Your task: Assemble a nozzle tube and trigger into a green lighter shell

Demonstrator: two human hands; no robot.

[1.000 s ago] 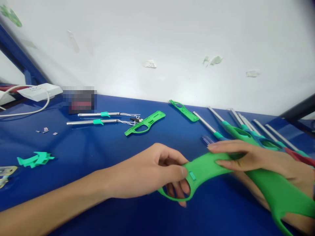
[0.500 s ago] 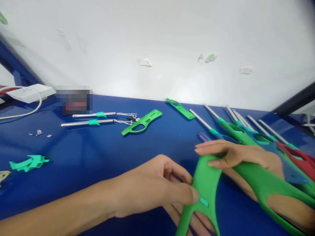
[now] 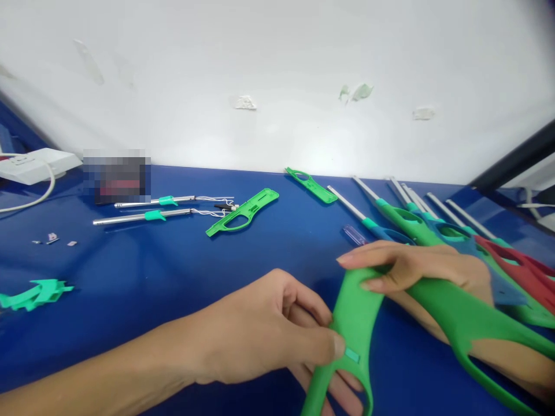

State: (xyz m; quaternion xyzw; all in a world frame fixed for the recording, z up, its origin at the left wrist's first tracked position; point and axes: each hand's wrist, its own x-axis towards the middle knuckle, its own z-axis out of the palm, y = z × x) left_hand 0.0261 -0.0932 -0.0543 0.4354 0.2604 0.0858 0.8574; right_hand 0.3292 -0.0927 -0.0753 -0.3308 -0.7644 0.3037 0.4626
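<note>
My left hand (image 3: 286, 332) is closed on a green lighter handle (image 3: 358, 309), its thumb beside a small teal slider set in the handle. My right hand (image 3: 437, 268) pinches the top end of this handle between thumb and fingers. A second green lighter handle (image 3: 459, 315) runs from under the right palm along the forearm. The inner faces of both handles are hidden. Beyond the hands lie two green handle half-shells, one with its inside up (image 3: 262, 201) and another (image 3: 321, 192) near the wall. Two metal lighter tubes (image 3: 173, 214) with teal pieces and white wires lie to the left.
Several long lighters with red (image 3: 511, 260), blue and green handles lie in a row at the right. A clear purplish piece (image 3: 355, 235) lies beside them. Teal plastic parts (image 3: 41, 293), small scraps (image 3: 52, 237) and a white power strip (image 3: 39, 164) are at the left.
The view has shifted slightly, so the table things sit a little further left and higher. Both hands keep the same grip on the green handles.
</note>
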